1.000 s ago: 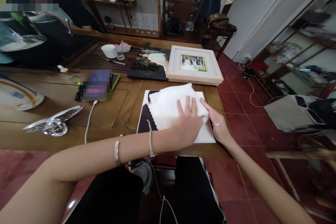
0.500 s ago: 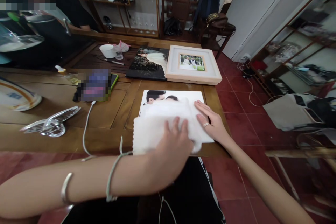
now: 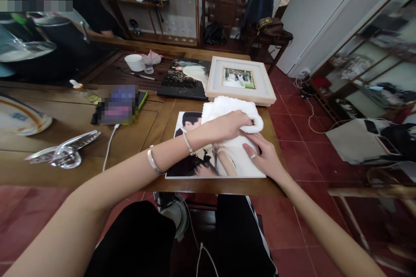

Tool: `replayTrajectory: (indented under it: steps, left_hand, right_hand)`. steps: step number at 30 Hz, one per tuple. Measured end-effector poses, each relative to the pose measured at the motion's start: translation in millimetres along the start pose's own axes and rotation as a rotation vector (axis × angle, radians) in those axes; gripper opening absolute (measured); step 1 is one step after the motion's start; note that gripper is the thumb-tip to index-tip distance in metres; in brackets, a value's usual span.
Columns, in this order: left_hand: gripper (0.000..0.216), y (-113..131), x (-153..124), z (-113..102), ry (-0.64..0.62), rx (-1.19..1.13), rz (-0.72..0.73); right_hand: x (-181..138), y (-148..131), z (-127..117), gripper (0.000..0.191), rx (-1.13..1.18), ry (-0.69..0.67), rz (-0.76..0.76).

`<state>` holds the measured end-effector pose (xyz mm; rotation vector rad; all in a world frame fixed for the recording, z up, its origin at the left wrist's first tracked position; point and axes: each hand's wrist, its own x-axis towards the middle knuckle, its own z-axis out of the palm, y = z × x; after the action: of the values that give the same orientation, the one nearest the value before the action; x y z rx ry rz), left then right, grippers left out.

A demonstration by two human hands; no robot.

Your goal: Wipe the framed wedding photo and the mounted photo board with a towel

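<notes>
Gripping fluffy white cloth [image 3: 227, 106] in curled left hand [image 3: 232, 124], pressing flattened right hand [image 3: 264, 158] onto glossy rectangular print [image 3: 195, 165] near pale square frame [image 3: 215, 85].

Single view, head-mounted on the seated person; it looks forward and down across the wooden table [image 3: 139, 138], with the wearer's lap at the bottom edge. Close range: both forearms fill the lower frame; left hand [image 3: 227, 124] bunched on the white cloth [image 3: 227, 104] and right hand [image 3: 264, 158] flat on the photo print [image 3: 191, 166] sit near centre. Far-wall shelf [image 3: 175, 8] runs along the top; wide-angle bend at the edges.
</notes>
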<state>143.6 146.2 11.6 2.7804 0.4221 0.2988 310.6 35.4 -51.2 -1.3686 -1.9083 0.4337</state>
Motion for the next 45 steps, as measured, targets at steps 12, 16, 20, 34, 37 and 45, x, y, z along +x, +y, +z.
replayTrajectory:
  steps: [12, 16, 20, 34, 37, 45]
  left_hand:
    - [0.057, -9, -119, 0, -0.037, 0.279, -0.337]
    - [0.061, -20, -129, -1, -0.008, 0.285, -0.412]
    - [0.056, -2, -139, -5, -0.037, 0.259, -0.408]
    - [0.042, 79, -160, 21, -0.083, 0.098, -0.35]
    - [0.056, 33, -147, 10, -0.024, 0.196, -0.413]
    - [0.052, -11, -131, -5, 0.004, 0.382, -0.451]
  right_hand:
    - [1, -6, -1, 0.043, 0.005, -0.01, 0.013]
    - [0, -5, 0, 0.044, -0.003, -0.008, 0.02]
    - [1, -4, 0, 0.044, -0.008, -0.012, 0.019]
    - [0, -3, 1, 0.044, -0.008, -0.007, 0.015]
    - [0, -3, 1, 0.044, -0.007, -0.005, 0.008]
    - [0, -4, 0, 0.045, 0.002, -0.014, 0.016]
